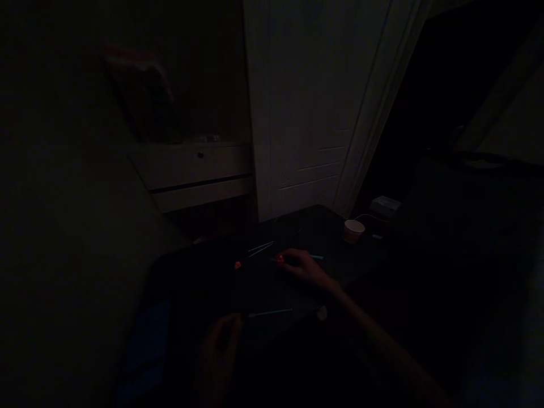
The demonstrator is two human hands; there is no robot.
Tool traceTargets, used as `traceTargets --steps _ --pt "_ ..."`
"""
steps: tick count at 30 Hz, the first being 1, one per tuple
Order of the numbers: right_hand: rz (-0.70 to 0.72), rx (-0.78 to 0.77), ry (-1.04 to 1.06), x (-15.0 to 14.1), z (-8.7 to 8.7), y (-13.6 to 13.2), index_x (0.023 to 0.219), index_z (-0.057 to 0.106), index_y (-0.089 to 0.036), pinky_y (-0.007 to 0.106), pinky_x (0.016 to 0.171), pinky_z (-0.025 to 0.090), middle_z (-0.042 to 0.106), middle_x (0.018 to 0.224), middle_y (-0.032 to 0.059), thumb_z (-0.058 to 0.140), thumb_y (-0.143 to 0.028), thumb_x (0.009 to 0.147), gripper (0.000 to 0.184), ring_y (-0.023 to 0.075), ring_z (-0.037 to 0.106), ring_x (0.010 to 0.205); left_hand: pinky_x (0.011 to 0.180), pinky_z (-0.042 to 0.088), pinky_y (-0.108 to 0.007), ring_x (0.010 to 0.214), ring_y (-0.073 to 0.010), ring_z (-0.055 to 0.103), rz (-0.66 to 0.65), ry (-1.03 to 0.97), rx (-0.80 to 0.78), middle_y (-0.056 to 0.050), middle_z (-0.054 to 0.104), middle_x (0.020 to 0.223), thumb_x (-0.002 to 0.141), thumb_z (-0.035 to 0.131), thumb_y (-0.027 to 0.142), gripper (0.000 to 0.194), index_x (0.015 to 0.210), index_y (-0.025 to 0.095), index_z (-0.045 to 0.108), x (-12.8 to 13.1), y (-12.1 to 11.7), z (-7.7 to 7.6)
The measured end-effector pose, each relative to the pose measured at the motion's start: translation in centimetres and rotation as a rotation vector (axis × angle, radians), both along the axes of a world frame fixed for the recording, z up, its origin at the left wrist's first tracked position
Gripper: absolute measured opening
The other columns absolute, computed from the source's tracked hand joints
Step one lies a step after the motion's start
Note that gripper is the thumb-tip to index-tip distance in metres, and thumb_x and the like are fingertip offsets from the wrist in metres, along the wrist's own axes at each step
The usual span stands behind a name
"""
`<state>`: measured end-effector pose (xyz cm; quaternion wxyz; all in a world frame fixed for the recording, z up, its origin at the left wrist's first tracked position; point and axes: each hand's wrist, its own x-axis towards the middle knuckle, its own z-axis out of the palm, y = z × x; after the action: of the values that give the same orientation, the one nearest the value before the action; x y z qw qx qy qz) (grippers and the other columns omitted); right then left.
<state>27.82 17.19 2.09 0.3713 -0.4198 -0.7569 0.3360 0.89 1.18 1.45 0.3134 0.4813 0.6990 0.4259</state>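
Note:
The scene is very dark. My right hand (302, 265) reaches out over a dark table (204, 283), its fingers curled at a small red piece (279, 259) and a thin light-blue stick (317, 257). My left hand (221, 340) is near the table's front edge, its fingers pinched on the end of another thin light-blue stick (272, 312). A second small red piece (237, 264) lies to the left, and two more thin sticks (260, 249) lie behind it.
A paper cup (353, 230) stands at the table's far right. A small white box (385, 204) with a cable lies behind it. A white door (310, 102) and a white drawer unit (195, 173) stand beyond the table.

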Motion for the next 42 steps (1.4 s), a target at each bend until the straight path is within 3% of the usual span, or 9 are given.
traceTargets --steps 18,26,33,42 --pt "0.027 0.063 -0.123 0.4 0.7 0.3 0.118 0.082 -0.021 0.043 0.102 0.058 0.082 0.122 0.0118 0.076 -0.034 0.098 0.025 0.0306 0.077 0.114 0.104 0.055 -0.053 0.109 -0.039 0.076 -0.01 0.009 -0.006 -0.012 0.084 0.108 0.075 0.063 0.07 0.051 0.092 0.026 0.081 0.0 0.1 -0.2" --pt "0.025 0.072 -0.093 0.7 1.1 0.3 0.139 0.072 -0.02 0.045 0.105 0.057 0.077 0.134 0.0136 0.076 -0.041 0.098 0.047 0.0307 0.074 0.121 0.104 0.054 -0.054 0.109 -0.04 0.076 -0.007 0.003 -0.016 -0.014 0.084 0.108 0.074 0.063 0.069 0.053 0.094 0.024 0.082 -0.1 0.1 -0.2" --pt "-0.001 0.078 -0.074 0.9 0.7 0.6 0.135 0.074 -0.017 0.042 0.097 0.06 0.08 0.123 0.013 0.076 -0.044 0.099 0.046 0.0282 0.076 0.11 0.101 0.057 -0.052 0.106 -0.0378 0.077 -0.01 0.015 0.006 -0.012 0.085 0.106 0.074 0.064 0.073 0.054 0.093 0.025 0.083 -0.3 0.2 -0.7" --pt "0.023 0.04 -0.069 0.7 0.1 0.9 0.12 0.081 -0.022 0.043 0.105 0.058 0.082 0.125 0.009 0.077 -0.043 0.098 0.031 0.0302 0.077 0.117 0.102 0.057 -0.053 0.106 -0.0378 0.077 -0.008 0.01 -0.002 -0.011 0.085 0.104 0.072 0.063 0.072 0.053 0.091 0.027 0.082 -0.3 0.2 -0.9"
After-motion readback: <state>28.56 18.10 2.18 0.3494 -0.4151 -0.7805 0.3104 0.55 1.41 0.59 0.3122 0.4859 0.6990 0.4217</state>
